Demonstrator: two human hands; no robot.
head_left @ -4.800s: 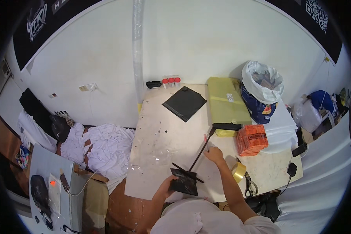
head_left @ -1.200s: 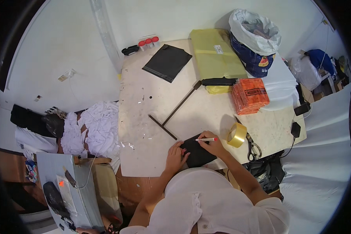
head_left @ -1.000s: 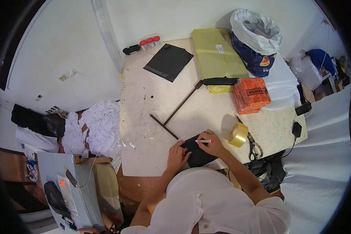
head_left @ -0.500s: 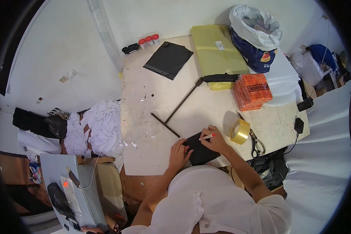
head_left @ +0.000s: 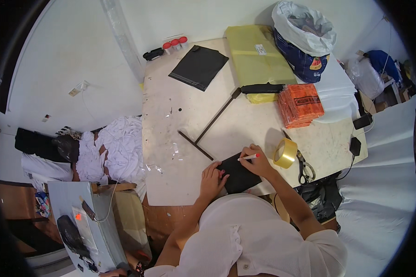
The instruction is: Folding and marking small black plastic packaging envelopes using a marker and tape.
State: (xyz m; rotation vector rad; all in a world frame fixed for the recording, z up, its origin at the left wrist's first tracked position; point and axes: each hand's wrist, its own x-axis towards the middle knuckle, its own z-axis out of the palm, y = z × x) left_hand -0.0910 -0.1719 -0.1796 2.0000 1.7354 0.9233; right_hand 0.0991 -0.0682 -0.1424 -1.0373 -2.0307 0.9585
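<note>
A flat black packet point(head_left: 241, 177) lies at the table's near edge, right in front of me. My right hand point(head_left: 258, 161) is closed round a white marker with a red end point(head_left: 250, 157), its tip at the packet's upper part. At the packet's left side rests my left hand point(head_left: 211, 181), fingers bent. A small pinkish-red piece point(head_left: 222, 173) shows between its thumb and forefinger, too small to name. Just beyond the packet is a dark T-shaped bar point(head_left: 212, 123). To the right of my right hand stand a roll of yellow tape point(head_left: 284, 153) and black-handled scissors point(head_left: 305, 171).
Farther back on the table point(head_left: 164, 138) are another black packet point(head_left: 198, 68), red-lidded jars point(head_left: 175, 44), a yellow package point(head_left: 259, 55), a stack of orange packets point(head_left: 301, 106) and a large blue-and-white sack point(head_left: 302, 41). White cloth point(head_left: 120, 147) is heaped to the left.
The marker has tilted in my right hand, its red end now higher and farther right. My left hand stays at the packet's side. The whole view has shifted slightly.
</note>
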